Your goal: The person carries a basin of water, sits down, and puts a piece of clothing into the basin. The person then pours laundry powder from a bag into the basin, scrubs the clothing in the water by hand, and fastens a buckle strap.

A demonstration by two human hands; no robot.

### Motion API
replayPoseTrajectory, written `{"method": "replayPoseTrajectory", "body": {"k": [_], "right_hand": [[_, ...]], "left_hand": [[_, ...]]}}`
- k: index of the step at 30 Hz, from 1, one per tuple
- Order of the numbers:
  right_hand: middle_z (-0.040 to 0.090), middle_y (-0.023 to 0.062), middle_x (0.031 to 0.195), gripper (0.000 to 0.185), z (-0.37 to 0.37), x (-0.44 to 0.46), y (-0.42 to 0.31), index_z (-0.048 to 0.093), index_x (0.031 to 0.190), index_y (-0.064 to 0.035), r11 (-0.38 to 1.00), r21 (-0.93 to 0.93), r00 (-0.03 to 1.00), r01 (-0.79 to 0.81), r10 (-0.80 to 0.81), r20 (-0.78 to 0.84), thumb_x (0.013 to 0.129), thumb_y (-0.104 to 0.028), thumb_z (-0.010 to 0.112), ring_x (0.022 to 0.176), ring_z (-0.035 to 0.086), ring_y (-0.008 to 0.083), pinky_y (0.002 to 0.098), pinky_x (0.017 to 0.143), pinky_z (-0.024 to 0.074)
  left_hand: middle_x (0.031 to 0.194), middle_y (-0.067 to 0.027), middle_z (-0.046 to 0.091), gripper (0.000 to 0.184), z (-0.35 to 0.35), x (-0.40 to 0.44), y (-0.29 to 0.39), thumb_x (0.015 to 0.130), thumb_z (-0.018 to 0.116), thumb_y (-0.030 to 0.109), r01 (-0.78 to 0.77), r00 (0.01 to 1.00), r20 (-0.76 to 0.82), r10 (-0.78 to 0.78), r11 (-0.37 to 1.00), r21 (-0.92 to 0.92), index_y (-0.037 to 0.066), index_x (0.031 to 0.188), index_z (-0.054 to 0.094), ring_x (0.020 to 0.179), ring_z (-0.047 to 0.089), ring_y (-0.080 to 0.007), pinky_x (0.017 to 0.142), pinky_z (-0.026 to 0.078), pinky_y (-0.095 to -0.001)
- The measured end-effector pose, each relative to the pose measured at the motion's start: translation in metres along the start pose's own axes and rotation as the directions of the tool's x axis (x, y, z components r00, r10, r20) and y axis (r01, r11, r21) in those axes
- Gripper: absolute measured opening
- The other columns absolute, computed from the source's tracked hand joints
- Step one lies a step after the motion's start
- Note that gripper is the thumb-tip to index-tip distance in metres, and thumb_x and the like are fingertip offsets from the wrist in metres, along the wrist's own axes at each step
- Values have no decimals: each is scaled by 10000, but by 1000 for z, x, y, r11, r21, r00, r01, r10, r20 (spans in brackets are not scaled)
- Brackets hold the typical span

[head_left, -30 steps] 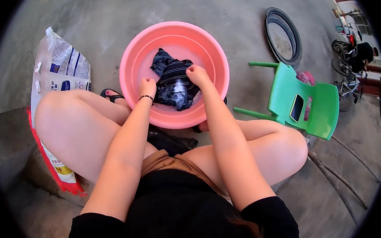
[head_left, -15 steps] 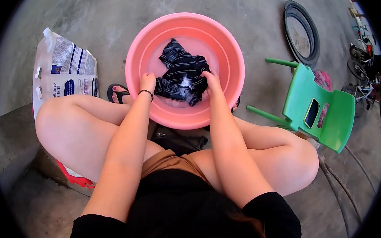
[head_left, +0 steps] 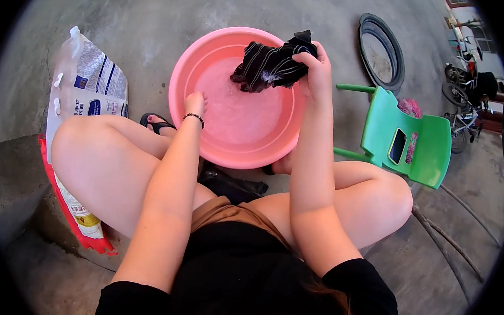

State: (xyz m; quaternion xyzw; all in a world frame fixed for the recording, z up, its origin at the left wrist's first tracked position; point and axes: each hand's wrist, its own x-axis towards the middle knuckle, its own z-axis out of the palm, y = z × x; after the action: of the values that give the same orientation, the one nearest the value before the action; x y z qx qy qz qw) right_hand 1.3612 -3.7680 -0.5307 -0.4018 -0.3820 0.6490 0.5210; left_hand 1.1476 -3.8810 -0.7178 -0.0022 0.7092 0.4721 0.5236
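Note:
A black garment (head_left: 271, 65) with thin white stripes hangs from my right hand (head_left: 316, 71), over the right side of a pink basin (head_left: 237, 149). White suds cling to its lower part. My right fingers and thumb are closed on one end of the cloth. Cloudy, pinkish-looking liquid covers the basin's bottom. Over the basin's left inner side is my left hand (head_left: 195, 105), its fingers curled in and no cloth in them. A dark beaded bracelet circles that wrist.
A large detergent bag (head_left: 97, 80) stands at the left, with a red-edged bag (head_left: 78, 209) below it. To the right is a green chair (head_left: 396, 133) bearing a phone (head_left: 397, 146). A black round tub (head_left: 382, 51) lies beyond it, and bicycles (head_left: 461, 121) stand at far right.
My right hand has lifted the garment up and to the right out of the basin's bottom. My left hand has let go of the cloth and stays near the left rim.

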Motion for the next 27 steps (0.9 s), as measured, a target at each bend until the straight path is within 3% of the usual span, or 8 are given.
{"method": "replayPoseTrajectory", "body": {"k": [5, 13, 17, 19, 20, 22, 23, 27], "right_hand": [[575, 73, 776, 202, 13, -7, -25, 480, 804, -28, 958, 10, 951, 285, -281, -131, 673, 120, 522, 679, 577, 172, 282, 632, 495], [554, -2, 764, 220, 5, 0, 17, 527, 885, -14, 873, -344, 902, 346, -411, -135, 681, 39, 589, 669, 494, 58, 197, 597, 412], [577, 54, 672, 213, 2, -1, 61, 545, 850, -19, 711, -663, 961, 235, -273, 48, 643, -19, 594, 626, 542, 109, 237, 589, 432], [590, 153, 682, 239, 1, -9, 81, 553, 849, -38, 517, -806, 956, 289, -191, 221, 620, -53, 619, 642, 608, 261, 322, 608, 467], [594, 204, 743, 246, 2, -13, 92, 557, 848, -52, 520, -828, 977, 207, -71, 200, 613, -67, 626, 708, 597, 366, 382, 637, 473], [596, 208, 753, 256, 0, -23, 125, 548, 868, -56, 488, -844, 972, 220, -42, 229, 631, -98, 638, 729, 597, 377, 388, 630, 468], [597, 206, 759, 274, -1, -28, 145, 545, 887, -60, 542, -833, 980, 109, 80, 180, 638, -109, 649, 747, 593, 380, 404, 638, 466], [633, 142, 791, 318, 3, -61, 196, 548, 912, -76, 350, -857, 896, 377, 99, 434, 624, -136, 670, 797, 613, 322, 417, 664, 476]], "left_hand": [[725, -22, 574, 140, 2, -6, 7, 828, 541, 187, 11, 1000, 25, -9, 996, -88, 52, 821, 578, 585, 523, -99, 466, 396, -234], [705, -15, 568, 140, 5, -2, 6, 826, 538, 188, 20, 1000, 24, -18, 998, -61, 57, 787, 571, 563, 509, -95, 466, 397, -242], [723, -19, 579, 156, 4, -2, 6, 822, 538, 203, 8, 1000, 6, -8, 1000, -5, 54, 806, 583, 586, 526, -106, 486, 406, -251], [742, -29, 589, 172, 2, 6, 0, 819, 536, 208, 1, 1000, 25, -2, 999, 37, 45, 832, 591, 616, 541, -115, 505, 410, -257], [751, -34, 594, 182, 2, 7, -3, 819, 533, 207, -1, 1000, 9, 0, 998, 55, 37, 840, 595, 634, 545, -117, 520, 414, -262], [771, -46, 602, 203, 2, 9, -6, 819, 526, 206, -10, 1000, -22, 12, 996, 89, 22, 858, 603, 669, 552, -123, 550, 420, -271], [774, -52, 603, 206, 3, 11, -8, 815, 525, 198, -9, 1000, -19, 10, 997, 77, 11, 853, 604, 677, 550, -126, 558, 419, -277], [786, -76, 606, 215, -1, 26, -24, 797, 523, 167, -43, 999, -8, 44, 995, 88, -28, 832, 606, 692, 543, -142, 596, 415, -285]]}}
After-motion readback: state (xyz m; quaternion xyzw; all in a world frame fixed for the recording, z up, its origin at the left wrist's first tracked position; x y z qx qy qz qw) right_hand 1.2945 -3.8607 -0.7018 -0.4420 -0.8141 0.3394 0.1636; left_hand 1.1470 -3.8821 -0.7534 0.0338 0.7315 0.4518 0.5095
